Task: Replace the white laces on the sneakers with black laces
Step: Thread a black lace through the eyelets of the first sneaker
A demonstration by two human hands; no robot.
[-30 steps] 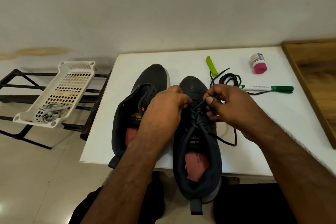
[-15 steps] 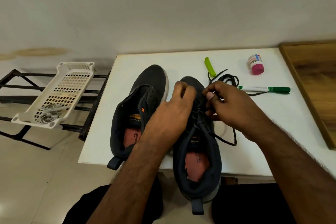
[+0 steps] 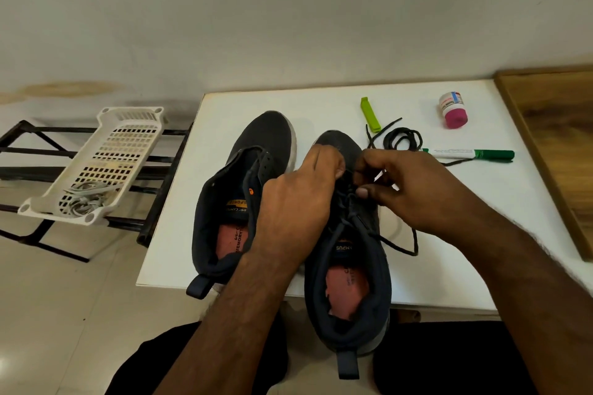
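Two dark grey sneakers stand side by side on the white table, toes away from me. The left sneaker has bare eyelets. The right sneaker carries a black lace whose loose end loops onto the table to its right. My left hand and my right hand meet over the right sneaker's eyelets, fingers pinched on the black lace. A second black lace lies coiled behind my right hand. The white laces lie in a white basket.
A white perforated basket rests on a black metal rack left of the table. On the table's far side lie a lime green clip, a small pink-capped bottle and a green marker. A wooden board borders the right.
My left hand has slid a little forward toward the toe of the right sneaker. My right hand has stayed at the eyelets with the lace.
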